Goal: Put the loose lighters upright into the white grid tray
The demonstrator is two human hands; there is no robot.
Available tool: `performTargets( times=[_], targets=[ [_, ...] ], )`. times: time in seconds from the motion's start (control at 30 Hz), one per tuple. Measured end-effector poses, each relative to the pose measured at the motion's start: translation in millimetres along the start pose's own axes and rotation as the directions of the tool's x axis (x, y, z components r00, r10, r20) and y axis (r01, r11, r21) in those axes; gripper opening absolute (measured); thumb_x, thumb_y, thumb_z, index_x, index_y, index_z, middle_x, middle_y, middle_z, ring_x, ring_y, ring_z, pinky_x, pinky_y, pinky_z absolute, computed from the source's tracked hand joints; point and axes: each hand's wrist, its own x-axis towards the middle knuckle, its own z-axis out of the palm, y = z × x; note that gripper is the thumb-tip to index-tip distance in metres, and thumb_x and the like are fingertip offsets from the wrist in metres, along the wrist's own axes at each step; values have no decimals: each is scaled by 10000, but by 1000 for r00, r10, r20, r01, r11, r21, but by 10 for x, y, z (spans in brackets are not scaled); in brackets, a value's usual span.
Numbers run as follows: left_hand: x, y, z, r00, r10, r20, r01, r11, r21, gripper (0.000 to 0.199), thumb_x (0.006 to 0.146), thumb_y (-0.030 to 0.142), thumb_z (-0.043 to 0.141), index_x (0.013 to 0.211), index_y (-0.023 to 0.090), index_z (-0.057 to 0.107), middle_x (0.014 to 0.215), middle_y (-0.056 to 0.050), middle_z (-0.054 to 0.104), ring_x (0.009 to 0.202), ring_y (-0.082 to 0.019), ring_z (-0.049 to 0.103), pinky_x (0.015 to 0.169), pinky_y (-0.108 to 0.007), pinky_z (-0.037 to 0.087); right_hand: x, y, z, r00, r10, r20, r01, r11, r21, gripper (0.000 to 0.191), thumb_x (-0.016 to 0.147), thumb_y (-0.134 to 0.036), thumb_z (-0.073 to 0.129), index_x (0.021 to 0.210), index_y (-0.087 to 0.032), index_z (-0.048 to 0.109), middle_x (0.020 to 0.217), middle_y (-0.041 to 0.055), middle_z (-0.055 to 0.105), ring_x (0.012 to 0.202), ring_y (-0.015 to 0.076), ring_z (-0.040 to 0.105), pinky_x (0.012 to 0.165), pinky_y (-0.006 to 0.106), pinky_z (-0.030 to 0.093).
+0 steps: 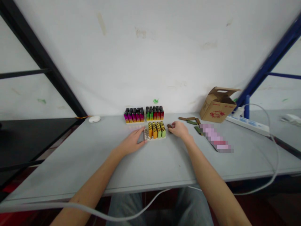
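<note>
My left hand (133, 142) grips the left end of a small white tray (147, 135), thumb at the near corner and fingers at the far one. Orange lighters (150, 133) and light green lighters (163, 133) stand upright in this tray, while holes show at its left side. To the right of the tray, my right hand (179, 129) is closed on a dark brown lighter (169, 126), held just above or on the table; which one I cannot tell. Several loose brown and green lighters (192, 122) lie beyond that hand.
Behind stand two more blocks of lighters, one purple (134, 116), one green and red (154, 113). A cardboard box (215, 110), a power strip (249, 124) and a blurred pink item (215, 138) are on the right. A white case (94, 119) lies far left. A white cable (127, 217) crosses the front.
</note>
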Motion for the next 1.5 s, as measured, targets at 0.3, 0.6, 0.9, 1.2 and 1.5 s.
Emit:
performTargets(
  times=[0.3, 0.6, 0.9, 1.2, 1.5],
  targets=[
    [-1, 23, -17, 1000, 0, 7, 0, 1000, 19, 657, 896, 487, 465, 1409, 96, 341, 1419, -177, 443, 1306, -288, 422, 1104, -442, 327, 59, 92, 57, 968, -249, -23, 248, 947, 205, 118, 773, -269, 594, 832, -173, 631, 830, 80, 699, 768, 194, 632, 673, 279, 425],
    [16, 18, -16, 999, 52, 7, -52, 999, 15, 568, 902, 469, 463, 1355, 129, 426, 1367, -145, 506, 1270, -273, 459, 1094, -435, 342, 45, -174, 14, 952, -57, -302, 303, 343, 889, 276, 813, -473, 551, 841, -215, 458, 634, -45, 578, 539, 118, 585, 513, 243, 495],
    [11, -9, -2, 1000, 20, 1, -20, 1000, 15, 620, 885, 504, 462, 1353, 98, 422, 1374, -173, 495, 1277, -296, 456, 1091, -446, 347, -111, -305, -194, 998, 14, 63, -61, -121, 991, 226, 862, -436, 529, 878, -211, 520, 700, 5, 669, 576, 134, 639, 494, 241, 516],
    [17, 19, -31, 999, 37, 8, -37, 999, 6, 591, 894, 495, 461, 1342, 110, 444, 1362, -165, 508, 1267, -287, 460, 1092, -454, 342, -155, -337, -196, 981, -129, 143, -164, -167, 972, 279, 862, -458, 517, 915, -203, 617, 611, -43, 489, 463, 68, 410, 406, 169, 350],
    [14, 16, -28, 999, 35, 5, -35, 999, 17, 596, 894, 503, 452, 1333, 101, 449, 1359, -169, 508, 1264, -292, 463, 1090, -449, 347, -243, -409, -247, 946, -214, 244, -278, -142, 950, 361, 906, -465, 361, 778, -184, 549, 631, -25, 457, 505, 83, 433, 448, 185, 325]
  ],
)
